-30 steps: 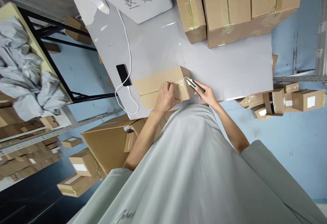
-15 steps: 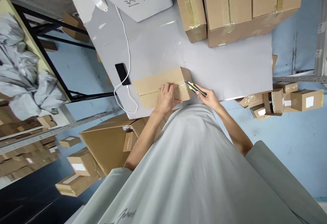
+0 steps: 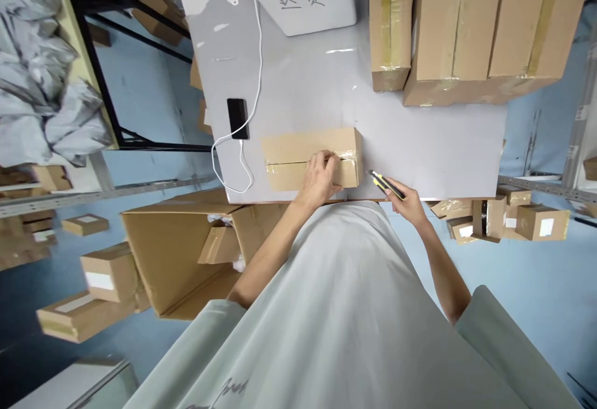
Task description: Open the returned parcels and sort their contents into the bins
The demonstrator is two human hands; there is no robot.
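Observation:
A long cardboard box (image 3: pixel 289 176) lies on the grey table near its front edge, with a slit seam along its top and clear tape at its right end. My left hand (image 3: pixel 321 176) is closed on the box, its fingers curled at the seam and its thumb toward the near side. Just right of the box, my right hand (image 3: pixel 407 201) grips a black and yellow utility knife (image 3: pixel 386 184). The knife's tip points up and left and is apart from the box.
A phone (image 3: pixel 237 118) with a white cable lies to the left. Behind stand a white bin (image 3: pixel 310 8) with handwriting and several taped cartons (image 3: pixel 452 30). Below the table's left edge is a large open carton (image 3: pixel 172 266); more boxes (image 3: pixel 541 221) sit on the floor at right.
My right hand has drawn the knife away from the box's right end, rightward and down. My left hand remains on the box. The head view has shifted and turned.

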